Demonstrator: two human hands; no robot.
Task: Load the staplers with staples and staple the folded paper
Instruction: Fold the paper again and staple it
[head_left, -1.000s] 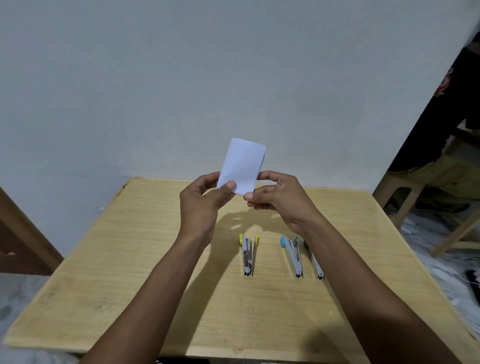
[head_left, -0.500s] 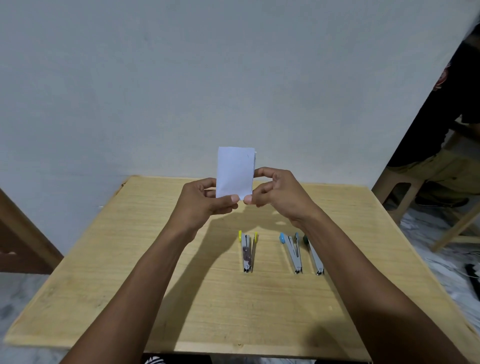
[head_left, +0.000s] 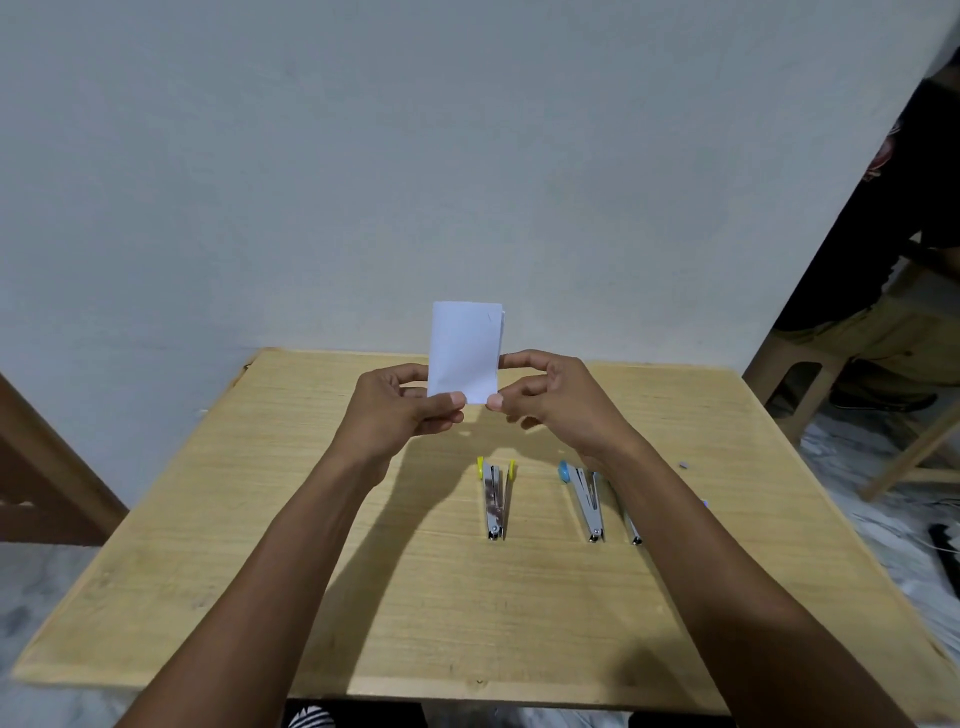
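Just above the middle of the frame, both hands hold a small folded white paper (head_left: 465, 351) in the air over the far edge of the light wooden surface (head_left: 260, 519), in front of the plain grey wall (head_left: 363, 156). The left hand (head_left: 400, 410) pinches the lower left corner, thumb on the front and fingers behind. The right hand (head_left: 556, 400) pinches the lower right corner, with its forefinger laid against the right edge. A second ago the paper leaned over to the right; it now stands upright and square to the camera, much as it did half a second ago, and both hands have kept their grip on it.

Below the hands, three staplers lie on the surface in the places they had before. At centre frame is a metal stapler with yellow tips (head_left: 496, 501), opened into a narrow V. To its right lies a metal stapler with a blue tip (head_left: 584, 499), also splayed. Just right of that, a third metal stapler (head_left: 631, 525) is mostly hidden by the right forearm.

At the right edge of the frame a person in dark clothing (head_left: 909, 260) sits beside a wooden stool (head_left: 795, 384)
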